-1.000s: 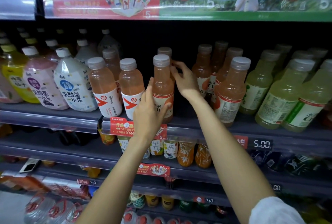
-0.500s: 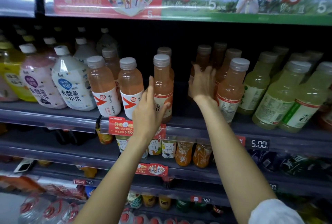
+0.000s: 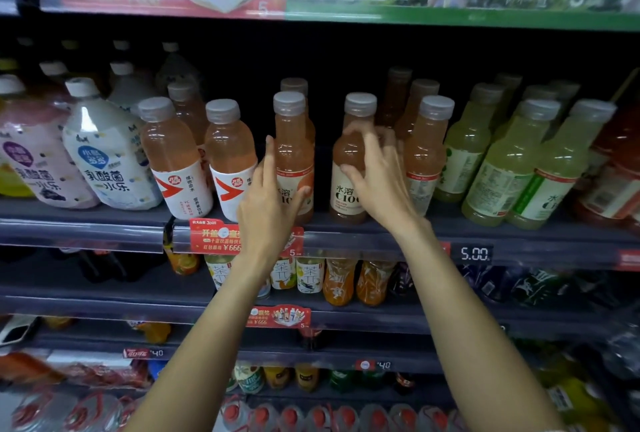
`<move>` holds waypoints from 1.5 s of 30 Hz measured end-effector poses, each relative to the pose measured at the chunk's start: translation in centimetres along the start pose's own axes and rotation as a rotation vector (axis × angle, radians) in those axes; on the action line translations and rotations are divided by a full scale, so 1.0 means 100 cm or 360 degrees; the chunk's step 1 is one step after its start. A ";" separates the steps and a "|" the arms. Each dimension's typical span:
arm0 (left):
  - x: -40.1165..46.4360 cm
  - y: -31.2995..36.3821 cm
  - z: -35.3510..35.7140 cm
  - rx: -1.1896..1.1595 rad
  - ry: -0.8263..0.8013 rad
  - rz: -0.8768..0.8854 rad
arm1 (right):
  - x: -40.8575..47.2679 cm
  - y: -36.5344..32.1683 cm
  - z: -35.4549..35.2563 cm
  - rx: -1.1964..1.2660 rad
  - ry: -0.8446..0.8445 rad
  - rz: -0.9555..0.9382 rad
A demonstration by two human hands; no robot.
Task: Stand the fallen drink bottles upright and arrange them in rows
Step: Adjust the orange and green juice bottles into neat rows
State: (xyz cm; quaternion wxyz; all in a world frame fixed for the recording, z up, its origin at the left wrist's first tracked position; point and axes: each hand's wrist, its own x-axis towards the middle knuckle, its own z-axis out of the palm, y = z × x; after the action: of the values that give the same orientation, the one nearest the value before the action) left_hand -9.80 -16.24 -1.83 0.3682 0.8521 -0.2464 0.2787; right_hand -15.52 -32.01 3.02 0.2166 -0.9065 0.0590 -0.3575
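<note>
Pink-orange drink bottles with grey caps stand on the dark shelf (image 3: 346, 229). My right hand (image 3: 377, 175) grips one of them, a C100 bottle (image 3: 349, 157), which stands upright at the shelf's front edge. My left hand (image 3: 270, 203) touches the neighbouring C100 bottle (image 3: 294, 151), with straight fingers along its left side and the thumb across its label. More of the same bottles stand behind and to the right, among them one (image 3: 427, 151) just past my right hand.
Two red-and-white labelled bottles (image 3: 176, 161) and white and pink yoghurt drinks (image 3: 107, 154) lean on the left. Yellow-green bottles (image 3: 498, 168) fill the right. A 5.00 price tag (image 3: 474, 253) sits on the shelf rail. Lower shelves hold tea and juice bottles.
My right hand has gone from the bottle behind the left one to a bottle further right and has drawn it forward to the shelf's front. My left hand has stayed on its bottle.
</note>
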 end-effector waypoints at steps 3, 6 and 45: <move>-0.009 0.004 -0.002 -0.0109 0.0047 0.0029 | -0.006 -0.001 -0.009 0.0262 -0.0045 0.0075; -0.023 0.014 -0.008 -0.0170 0.0173 0.0116 | -0.006 -0.001 -0.015 0.0434 -0.0046 0.0195; 0.013 0.075 0.047 -0.0165 0.0085 0.0129 | 0.022 0.084 -0.080 0.1121 -0.0474 0.0444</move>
State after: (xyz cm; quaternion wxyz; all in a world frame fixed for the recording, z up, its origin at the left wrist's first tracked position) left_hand -12.19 -24.65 -0.04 0.4067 0.8135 -0.2847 0.3030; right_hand -18.87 -42.90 5.96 0.5666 -0.8020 0.0233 -0.1878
